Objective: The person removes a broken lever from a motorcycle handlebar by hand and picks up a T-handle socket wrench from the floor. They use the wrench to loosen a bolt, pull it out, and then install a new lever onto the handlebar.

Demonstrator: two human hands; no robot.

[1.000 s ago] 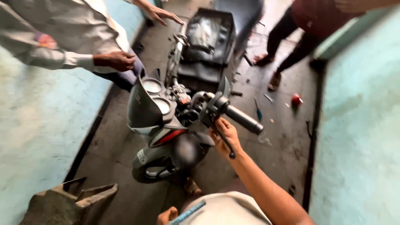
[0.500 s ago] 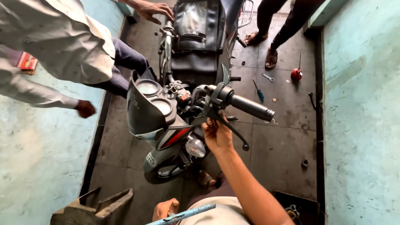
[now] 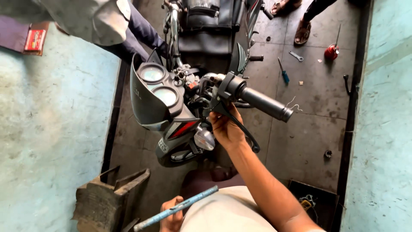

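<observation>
A motorcycle stands below me, its twin-dial instrument cluster (image 3: 158, 86) and black handlebar grip (image 3: 265, 103) facing up. My right hand (image 3: 225, 129) reaches under the handlebar at the switch housing (image 3: 229, 88), fingers closed around cables or a part by the brake lever (image 3: 244, 131); what it grips is hidden. My left hand (image 3: 171, 217) rests low by my knee, closed around a long light-blue rod-like tool (image 3: 176, 209). The front wheel (image 3: 176, 157) shows beneath the headlight fairing.
Another person in a grey shirt (image 3: 92, 17) leans over the bike at upper left. A second person's sandalled foot (image 3: 302, 32) stands at the top. A blue screwdriver (image 3: 283, 73), wrench (image 3: 296, 56) and red oil can (image 3: 331, 51) lie on the floor. A wooden block (image 3: 105, 199) sits lower left.
My view has swung closer over the handlebar. My right hand stayed under the switch housing. The other person's arm moved up out of the left side.
</observation>
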